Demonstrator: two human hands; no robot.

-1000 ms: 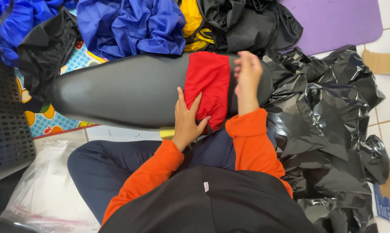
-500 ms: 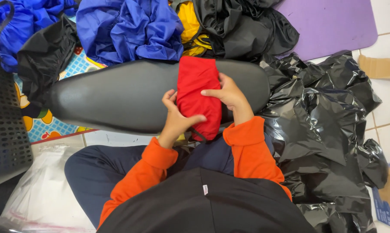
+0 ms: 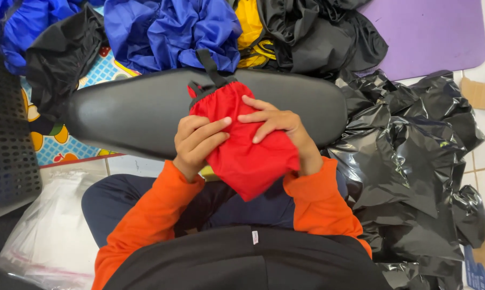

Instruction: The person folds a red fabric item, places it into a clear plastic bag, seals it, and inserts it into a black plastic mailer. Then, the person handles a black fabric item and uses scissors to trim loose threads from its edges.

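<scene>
Red pouch (image 3: 242, 156) between both hands' fingers.

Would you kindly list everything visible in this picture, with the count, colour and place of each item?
red pouch: one, red with a black strap, held over the board's near edge
padded board: one, black, long and oval, across the middle
blue garments: a pile, blue, top left
black garments: a heap, black, top centre
yellow garment: one, yellow, between the blue and black piles
black plastic bags: a crumpled heap, black, right
purple mat: one, purple, top right
black crate: one, perforated, left edge
clear plastic bags: a stack, clear, bottom left
left hand: gripping the pouch's left side
right hand: fingers pressing on top of the pouch
</scene>
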